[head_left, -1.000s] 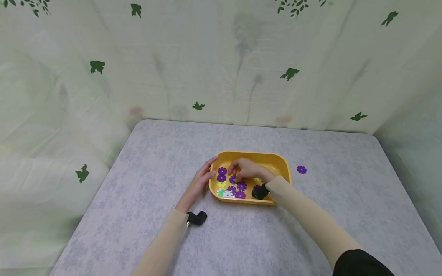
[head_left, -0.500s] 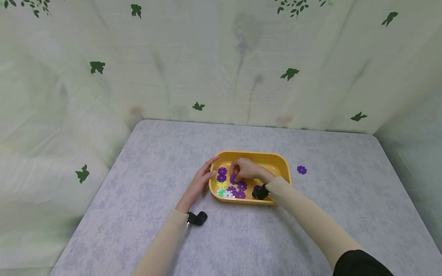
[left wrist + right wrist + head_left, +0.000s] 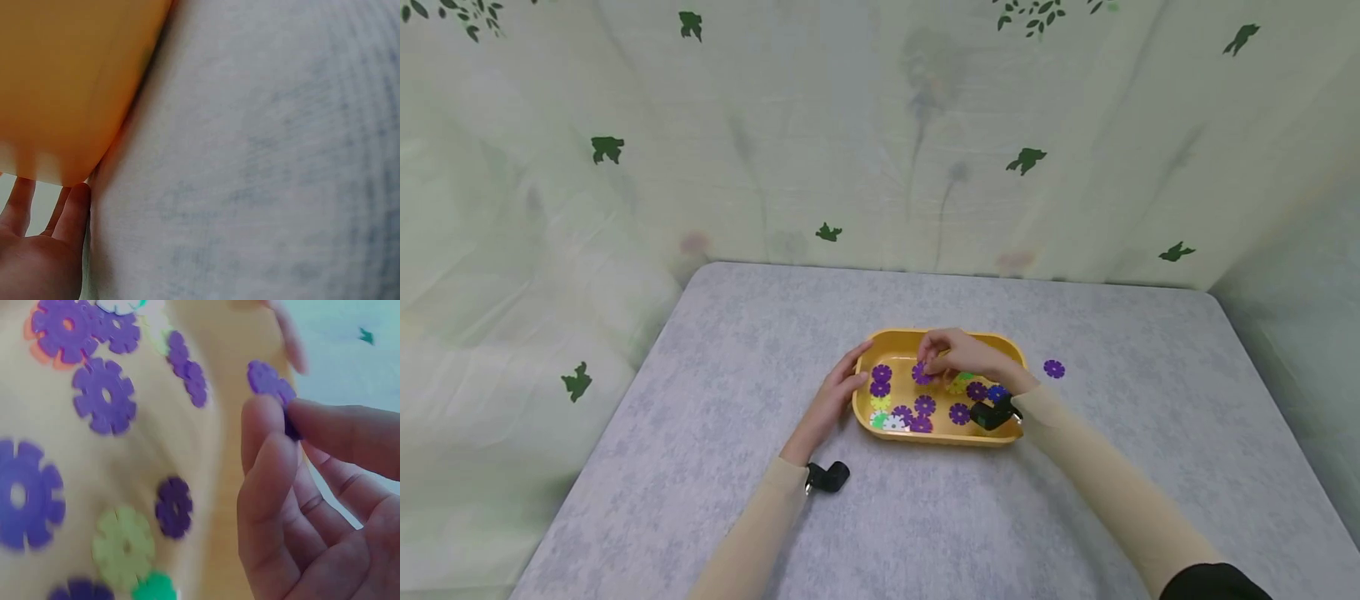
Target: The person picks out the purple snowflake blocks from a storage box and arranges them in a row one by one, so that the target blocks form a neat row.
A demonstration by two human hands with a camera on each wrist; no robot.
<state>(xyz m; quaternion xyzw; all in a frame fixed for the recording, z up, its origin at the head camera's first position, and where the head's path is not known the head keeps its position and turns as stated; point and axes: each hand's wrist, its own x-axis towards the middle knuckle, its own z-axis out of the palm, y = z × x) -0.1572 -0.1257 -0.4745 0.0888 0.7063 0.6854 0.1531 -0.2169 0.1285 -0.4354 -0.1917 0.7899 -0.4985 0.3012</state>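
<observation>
My right hand (image 3: 970, 354) is over the yellow tray (image 3: 940, 441), pinching a purple snowflake disc (image 3: 265, 378) between thumb and fingers. In the right wrist view that disc stands on edge, its lower part hidden by the fingertips. Flat on the tray floor lie several more purple discs (image 3: 106, 395), with a yellow disc (image 3: 124, 547) and a green disc (image 3: 156, 587) nearby. My left hand (image 3: 837, 392) rests against the tray's left end with fingers fairly straight. Seen from the left wrist, its fingertips touch the tray's outer wall (image 3: 62, 94).
Right of the tray, a lone purple disc (image 3: 1054, 369) lies on the grey-blue table (image 3: 760, 333). A blue disc (image 3: 997, 393) is inside the tray beside the right wrist camera (image 3: 992, 414). Pale curtains (image 3: 865, 150) hang behind the table.
My right hand has lifted the purple disc from the tray floor and shifted back and right with it. More discs now show on the tray's right side. The left hand stays put.
</observation>
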